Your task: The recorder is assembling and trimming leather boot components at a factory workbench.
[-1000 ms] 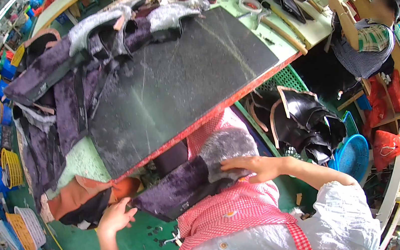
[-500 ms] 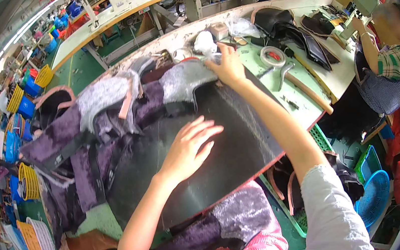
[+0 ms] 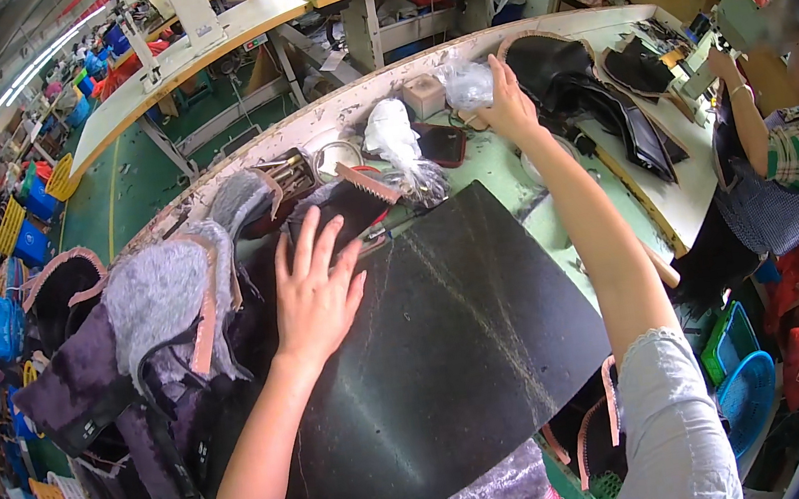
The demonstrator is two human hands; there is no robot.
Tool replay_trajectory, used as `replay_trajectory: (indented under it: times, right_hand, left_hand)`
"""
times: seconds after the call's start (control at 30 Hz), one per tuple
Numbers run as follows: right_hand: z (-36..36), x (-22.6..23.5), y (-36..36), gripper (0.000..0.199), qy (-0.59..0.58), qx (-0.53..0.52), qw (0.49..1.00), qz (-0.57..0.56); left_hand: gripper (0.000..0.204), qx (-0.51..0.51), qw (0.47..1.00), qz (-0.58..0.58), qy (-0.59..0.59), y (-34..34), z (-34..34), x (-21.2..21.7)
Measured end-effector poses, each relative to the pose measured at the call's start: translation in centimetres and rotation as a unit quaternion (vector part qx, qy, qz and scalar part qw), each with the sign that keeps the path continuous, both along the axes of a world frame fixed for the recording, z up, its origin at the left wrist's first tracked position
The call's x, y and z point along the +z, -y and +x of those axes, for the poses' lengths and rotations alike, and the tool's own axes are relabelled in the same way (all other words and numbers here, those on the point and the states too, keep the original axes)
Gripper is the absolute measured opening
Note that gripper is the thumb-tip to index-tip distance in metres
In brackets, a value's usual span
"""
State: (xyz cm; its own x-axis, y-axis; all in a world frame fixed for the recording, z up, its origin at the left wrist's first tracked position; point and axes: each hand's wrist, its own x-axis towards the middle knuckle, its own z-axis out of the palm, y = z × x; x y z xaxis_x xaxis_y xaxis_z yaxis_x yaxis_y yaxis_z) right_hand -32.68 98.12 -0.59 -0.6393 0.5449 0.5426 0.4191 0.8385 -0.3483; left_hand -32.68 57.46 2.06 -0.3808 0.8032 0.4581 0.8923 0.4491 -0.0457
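My left hand [image 3: 313,306] is spread open, fingers stretched, over the dark pieces at the left edge of a black board [image 3: 434,356]. A dark piece with a pink toothed strip [image 3: 366,183] lies just past its fingertips. Left of it, purple and grey furry pieces [image 3: 162,286] with pink edging lie heaped. My right hand [image 3: 509,109] reaches over the far side of the table, fingers stretched and thumb apart. It is nearest a clear plastic bag [image 3: 469,84]; whether it touches the bag I cannot tell. Another furry grey piece [image 3: 502,493] lies below the board's near edge.
Behind the board are a white plastic bundle [image 3: 391,129], a phone [image 3: 441,144], a small box [image 3: 424,96] and a roll [image 3: 339,158]. Black leather-like pieces [image 3: 591,93] lie at the right, where a co-worker [image 3: 774,140] works at a machine. Blue baskets [image 3: 747,400] stand below.
My left hand has moved left and farther over the board. My right hand has moved right, away from the furry pieces. Those pieces now lie farther left, baring more board. The view has shifted.
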Motion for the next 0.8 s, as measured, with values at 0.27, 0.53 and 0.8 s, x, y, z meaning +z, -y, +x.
replay_trajectory:
  times: [0.27, 0.53, 0.8]
  right_hand:
    - [-2.1, 3.9, -9.1, 0.022, -0.123, -0.039, 0.974, -0.188]
    - [3.1, 14.0, -1.9, 0.016, -0.251, 0.290, 0.824, -0.418]
    - [12.6, 11.2, 14.1, 0.026, 0.022, 0.358, 0.844, -0.399]
  left_hand:
    - [0.017, -0.015, 0.996, 0.060, 0.064, 0.2, -0.5, -0.7]
    - [0.015, -0.014, 0.994, 0.086, 0.070, 0.4, -0.6, -1.4]
    - [0.046, -0.058, 0.931, 0.205, 0.298, 1.2, 1.0, 1.7]
